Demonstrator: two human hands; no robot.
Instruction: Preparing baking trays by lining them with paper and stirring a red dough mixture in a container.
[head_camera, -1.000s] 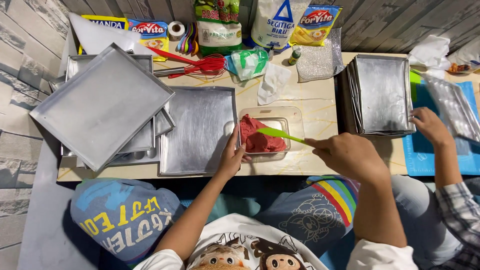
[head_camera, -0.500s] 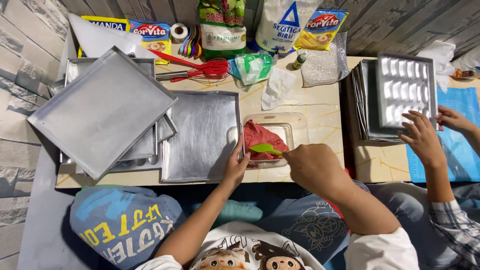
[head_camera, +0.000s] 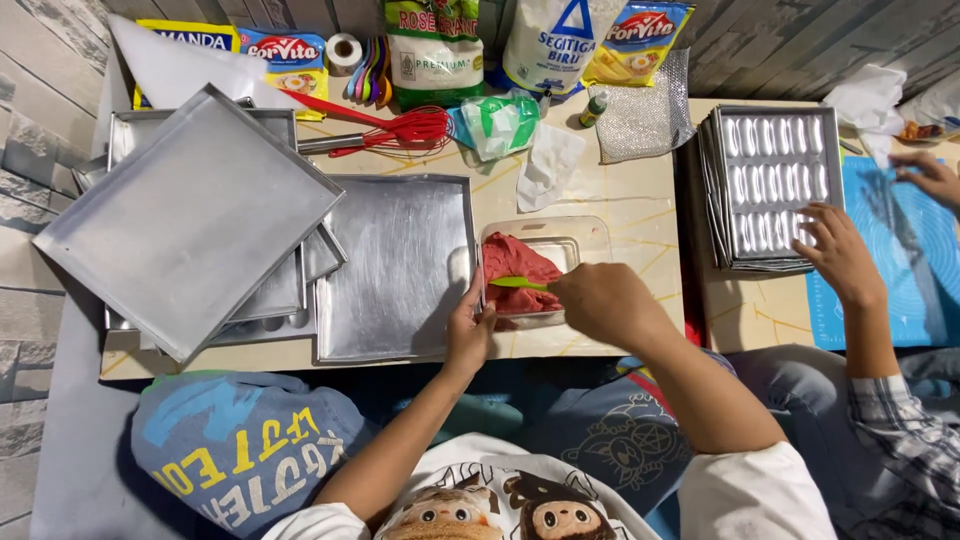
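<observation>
A clear plastic container (head_camera: 575, 236) sits on the table in front of me and holds a lump of red dough (head_camera: 515, 266). My left hand (head_camera: 468, 328) grips the container's near left corner. My right hand (head_camera: 598, 302) holds a green plastic knife (head_camera: 518, 283), whose blade lies on the dough. A flat metal tray (head_camera: 395, 265) lies directly left of the container, touching my left hand.
More metal trays (head_camera: 190, 215) are stacked at the left. A red whisk (head_camera: 405, 128), bags and packets line the table's far edge. At the right another person's hands (head_camera: 840, 250) touch a stack of moulded trays (head_camera: 775, 185) beside a blue mat (head_camera: 900, 260).
My right hand has drawn the green knife in closer over the dough. The other person's near hand moved onto the stack of moulded trays at the right.
</observation>
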